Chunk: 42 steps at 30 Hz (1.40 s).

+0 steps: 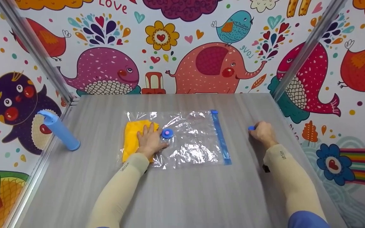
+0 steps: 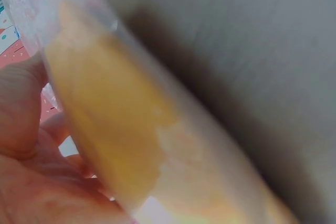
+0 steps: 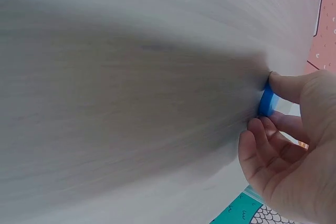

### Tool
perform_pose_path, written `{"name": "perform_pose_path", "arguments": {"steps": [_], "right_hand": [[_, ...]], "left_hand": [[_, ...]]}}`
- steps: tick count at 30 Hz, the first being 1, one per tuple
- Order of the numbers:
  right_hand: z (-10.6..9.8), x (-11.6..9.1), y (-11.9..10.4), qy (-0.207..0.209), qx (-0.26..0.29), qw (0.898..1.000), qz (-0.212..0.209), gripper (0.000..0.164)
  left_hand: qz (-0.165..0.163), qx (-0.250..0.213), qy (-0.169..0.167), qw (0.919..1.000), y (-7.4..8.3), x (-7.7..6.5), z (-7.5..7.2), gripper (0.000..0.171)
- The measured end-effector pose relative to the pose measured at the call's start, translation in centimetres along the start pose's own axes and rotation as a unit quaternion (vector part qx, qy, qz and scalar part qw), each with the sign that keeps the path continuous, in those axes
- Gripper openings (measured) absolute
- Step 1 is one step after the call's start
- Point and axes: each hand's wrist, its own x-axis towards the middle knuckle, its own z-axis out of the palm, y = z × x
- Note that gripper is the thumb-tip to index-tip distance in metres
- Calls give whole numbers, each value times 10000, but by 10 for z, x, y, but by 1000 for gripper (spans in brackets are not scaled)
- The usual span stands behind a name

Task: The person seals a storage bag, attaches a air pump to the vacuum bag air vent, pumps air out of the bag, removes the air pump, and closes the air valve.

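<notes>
A clear plastic vacuum bag (image 1: 190,148) lies flat on the table, with a folded yellow cloth (image 1: 131,137) inside its left end. My left hand (image 1: 150,140) rests over the cloth through the plastic, fingers spread, its thumb side near the round blue valve (image 1: 167,133) with a pink centre. In the left wrist view the yellow cloth (image 2: 110,114) bulges under the film beside the palm. To the right of the bag, my right hand (image 1: 264,132) pinches a small blue cap (image 3: 268,100) between thumb and fingers, low at the tabletop.
A light blue hand pump (image 1: 62,132) stands at the table's left side. The bag's blue zip strip (image 1: 221,139) runs along its right end, with a blue slider (image 1: 214,111) at the far corner. Metal posts and printed panels border the grey table (image 1: 182,196).
</notes>
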Motion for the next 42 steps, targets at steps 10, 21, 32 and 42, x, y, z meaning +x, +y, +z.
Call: {"name": "perform_pose_path", "arguments": {"steps": [10,21,32,42], "right_hand": [[3,-3,-2,-137,114,9998,49,57],[2,-2,-4,-78,24,10000,-46,58],[3,-4,-9,258,-333,9988,-267,63],[5,-7,-30,387,-209,9988,-217,56]], "left_hand": [[-48,45,-43,10000,0,0,0,95],[-62,-56,-112,9999,-1,4,1,94],[-30,37,-31,10000,0,0,-1,92],[-64,-45,-27,10000,2,1,1,93]]}}
